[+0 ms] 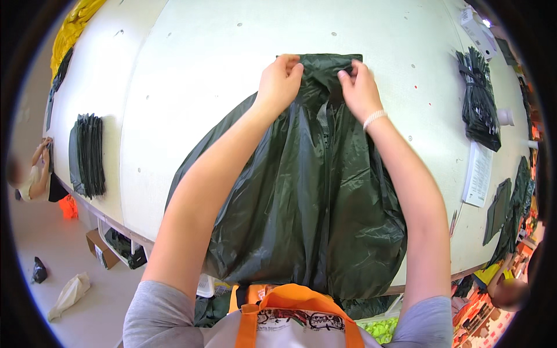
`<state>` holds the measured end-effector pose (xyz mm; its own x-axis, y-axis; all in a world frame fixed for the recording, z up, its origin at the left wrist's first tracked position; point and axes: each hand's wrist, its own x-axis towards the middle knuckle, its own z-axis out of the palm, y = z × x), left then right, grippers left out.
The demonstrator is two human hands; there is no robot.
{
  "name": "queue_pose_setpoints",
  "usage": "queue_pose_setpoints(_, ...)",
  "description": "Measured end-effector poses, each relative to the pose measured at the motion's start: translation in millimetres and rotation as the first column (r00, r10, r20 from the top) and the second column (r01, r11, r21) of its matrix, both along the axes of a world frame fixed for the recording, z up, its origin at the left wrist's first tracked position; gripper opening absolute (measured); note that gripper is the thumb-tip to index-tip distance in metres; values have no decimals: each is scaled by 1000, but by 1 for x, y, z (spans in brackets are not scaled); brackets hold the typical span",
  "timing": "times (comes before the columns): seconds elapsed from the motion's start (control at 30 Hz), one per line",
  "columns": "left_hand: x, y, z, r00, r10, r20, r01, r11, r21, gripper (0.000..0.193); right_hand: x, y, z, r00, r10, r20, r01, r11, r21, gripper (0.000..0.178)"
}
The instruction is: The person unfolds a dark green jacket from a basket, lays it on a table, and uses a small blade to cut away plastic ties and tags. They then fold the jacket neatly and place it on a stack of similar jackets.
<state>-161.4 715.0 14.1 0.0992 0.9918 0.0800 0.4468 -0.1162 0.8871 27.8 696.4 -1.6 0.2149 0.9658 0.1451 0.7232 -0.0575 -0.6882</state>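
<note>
A dark green, shiny rain jacket (290,191) lies spread on the white table, its front zipper running down the middle and its lower end reaching the table's near edge. At the far end, its collar (328,61) lies flat between my hands. My left hand (281,82) pinches the collar's left side with bent fingers. On the other side, my right hand (360,91), with a white braided bracelet on the wrist, has its thumb and fingers closed on the collar's right edge. Both forearms reach over the jacket and cover parts of its sides.
A stack of folded dark garments (87,155) lies at the left. To the right are a tied dark bundle (480,101), printed papers (478,174) and a white box (478,32). A cardboard box (102,248) stands below the left edge. Other people work at far left and lower right.
</note>
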Motion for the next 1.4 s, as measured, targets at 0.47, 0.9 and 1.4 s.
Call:
queue_pose_setpoints(0.47, -21, -100, -31, 1000, -9, -30, 10, 999, 50, 23, -11, -98, 33, 457, 629, 628, -660, 714, -234, 6)
queue_pose_setpoints(0.9, 1, -79, -5, 844, -131, -520, -73, 933, -353, 53, -25, -82, -10, 997, 68, 28, -68, 998, -11, 13)
queue_pose_setpoints(1.4, -7, -57, -27, 874, -118, 472, 398, 733, -552, 25, -52, -93, -14, 894, -65, -443, 78, 997, 11, 12)
